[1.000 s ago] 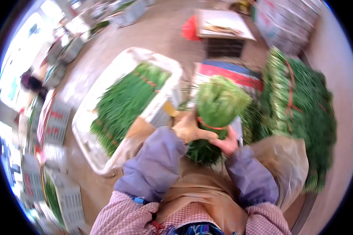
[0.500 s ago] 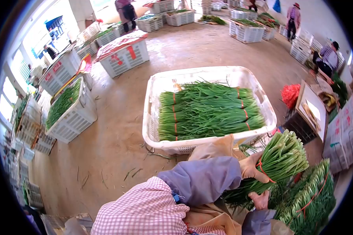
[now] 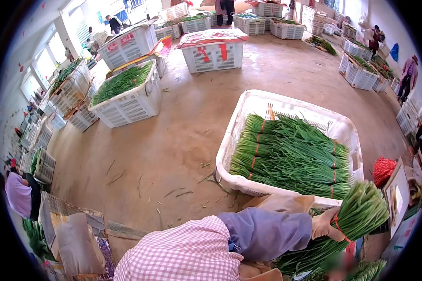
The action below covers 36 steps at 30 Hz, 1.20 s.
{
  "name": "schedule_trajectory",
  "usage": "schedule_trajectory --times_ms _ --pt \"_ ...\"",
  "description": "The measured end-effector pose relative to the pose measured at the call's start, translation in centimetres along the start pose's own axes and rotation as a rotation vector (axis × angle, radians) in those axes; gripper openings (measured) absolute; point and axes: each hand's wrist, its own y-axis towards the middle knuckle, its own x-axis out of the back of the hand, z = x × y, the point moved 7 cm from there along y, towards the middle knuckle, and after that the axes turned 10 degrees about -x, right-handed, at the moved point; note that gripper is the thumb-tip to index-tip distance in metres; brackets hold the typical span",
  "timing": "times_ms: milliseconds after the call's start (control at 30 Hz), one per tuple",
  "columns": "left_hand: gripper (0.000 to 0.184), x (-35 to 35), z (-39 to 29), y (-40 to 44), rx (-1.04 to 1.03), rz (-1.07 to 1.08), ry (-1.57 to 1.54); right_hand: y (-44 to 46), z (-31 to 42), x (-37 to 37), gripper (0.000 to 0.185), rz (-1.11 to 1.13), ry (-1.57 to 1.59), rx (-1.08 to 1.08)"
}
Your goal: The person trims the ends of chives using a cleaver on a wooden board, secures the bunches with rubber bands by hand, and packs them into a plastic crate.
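Observation:
My left hand (image 3: 327,225) is wrapped round a thick bunch of long green stalks (image 3: 365,210), at the red band that ties it. The pale cut ends point up and right, and the leafy part hangs down to the left. Below the bunch, a blurred reddish patch (image 3: 341,266) seems to be my right hand; its fingers cannot be made out. Beside the bunch stands a white crate (image 3: 227,175) with several banded green bunches (image 3: 295,154) lying side by side in it. More greens (image 3: 368,270) lie at the bottom right.
A red-covered crate (image 3: 212,54) and a crate of loose greens (image 3: 126,105) stand further off. Red ties (image 3: 383,171) lie by a tilted board (image 3: 397,199) at the right. Cardboard (image 3: 79,246) is at the lower left. A person (image 3: 18,194) is at the left edge; others are further back.
The view has swung to the right and then back left, so the crate now appears further right. My left hand still holds the bunch; my right hand has become blurred below it.

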Motion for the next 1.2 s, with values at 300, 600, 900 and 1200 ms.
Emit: schedule_trajectory --times_ms 300,600,900,1200 --pt "0.081 -1.2 -1.9 -1.8 0.182 -0.094 -0.28 -4.0 -5.8 -11.5 0.085 0.377 0.424 -0.929" --pt "0.06 -0.1 -5.1 -2.6 0.191 -0.144 -0.163 -4.8 -0.2 -14.5 0.059 0.677 0.338 -0.853" --pt "0.068 4.7 -15.6 -0.2 -0.281 -0.094 -0.089 -4.3 -5.1 -11.2 0.045 0.775 -0.057 -0.891" --pt "0.047 15.3 -35.9 -0.8 -0.45 -0.287 0.376 18.8 -1.1 -9.8 0.031 0.324 0.196 -0.689"
